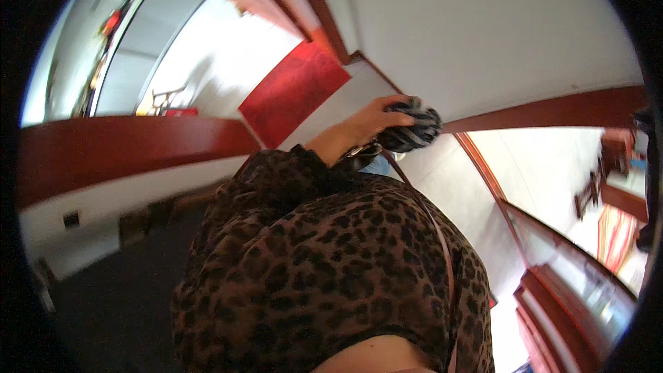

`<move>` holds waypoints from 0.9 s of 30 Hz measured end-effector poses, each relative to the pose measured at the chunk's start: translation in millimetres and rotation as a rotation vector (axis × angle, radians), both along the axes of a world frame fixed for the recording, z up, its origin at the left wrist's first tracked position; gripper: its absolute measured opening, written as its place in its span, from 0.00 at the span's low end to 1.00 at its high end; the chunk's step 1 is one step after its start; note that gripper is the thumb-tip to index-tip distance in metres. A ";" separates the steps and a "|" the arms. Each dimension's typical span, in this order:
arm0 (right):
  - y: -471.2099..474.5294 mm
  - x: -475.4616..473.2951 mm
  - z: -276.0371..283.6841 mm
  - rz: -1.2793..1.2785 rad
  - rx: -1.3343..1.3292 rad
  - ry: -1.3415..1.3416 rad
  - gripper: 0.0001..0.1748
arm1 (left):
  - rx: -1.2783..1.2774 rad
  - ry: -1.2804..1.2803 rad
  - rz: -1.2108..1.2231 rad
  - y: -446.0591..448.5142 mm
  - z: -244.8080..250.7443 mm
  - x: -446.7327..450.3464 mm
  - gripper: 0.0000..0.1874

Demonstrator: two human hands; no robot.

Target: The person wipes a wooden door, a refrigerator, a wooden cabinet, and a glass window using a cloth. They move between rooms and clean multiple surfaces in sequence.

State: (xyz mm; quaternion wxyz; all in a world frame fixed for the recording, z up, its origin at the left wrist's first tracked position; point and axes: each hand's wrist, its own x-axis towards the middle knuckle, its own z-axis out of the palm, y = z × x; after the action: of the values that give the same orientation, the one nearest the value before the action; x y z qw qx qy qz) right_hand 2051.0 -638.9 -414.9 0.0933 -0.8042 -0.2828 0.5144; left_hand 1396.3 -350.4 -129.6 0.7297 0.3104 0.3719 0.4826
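My left hand [391,114] reaches across the front of my body and grips a bunched grey-and-black striped cloth [417,127]. Fingers lie over its top and the thumb presses the near side. Just below the wrist is something shiny and metallic [362,150], too blurred to name. A thin strap [443,248] runs down over my leopard-print top [331,259] toward the area under the hand; what it is joined to is mostly hidden. Out of view is my right hand.
A red mat [295,93] lies on the pale floor beyond a brown-red door frame [129,147]. White wall [481,31] fills the upper right. To the right are a glass-fronted wooden piece [570,259], a chair [588,194] and a striped cloth [616,235].
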 end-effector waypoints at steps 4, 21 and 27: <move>141.8 11.6 -24.1 0.687 0.349 -0.172 0.23 | -0.173 0.034 0.478 -109.0 24.3 -53.8 0.19; 369.5 -620.4 30.2 1.289 0.175 0.180 0.22 | -0.154 -0.022 1.128 -260.9 -6.3 -339.2 0.14; 389.1 -737.9 52.0 1.276 -0.003 0.044 0.22 | -0.038 0.238 1.260 -289.6 -17.3 -464.0 0.03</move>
State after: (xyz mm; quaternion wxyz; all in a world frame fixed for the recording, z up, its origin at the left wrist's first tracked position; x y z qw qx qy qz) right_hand 1313.1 -249.8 -362.9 -0.2267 -0.4669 -0.7033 0.4858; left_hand 932.4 -640.0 -147.0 0.2650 0.0708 0.5701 0.7745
